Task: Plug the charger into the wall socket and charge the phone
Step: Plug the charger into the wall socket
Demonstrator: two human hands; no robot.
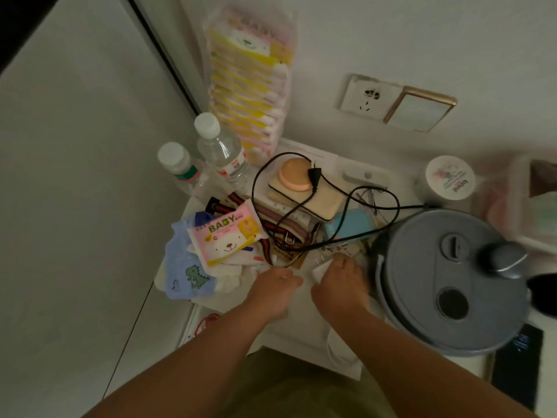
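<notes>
Cluttered white table (304, 327): right hand (339, 285) grips white charger (320, 270) near front edge.

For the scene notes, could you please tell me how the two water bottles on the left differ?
The rear bottle looks taller and wider than the front bottle. The rear bottle's label is red and white; the front bottle's shows green. Both are clear, white-capped, upright and standing side by side.
</notes>
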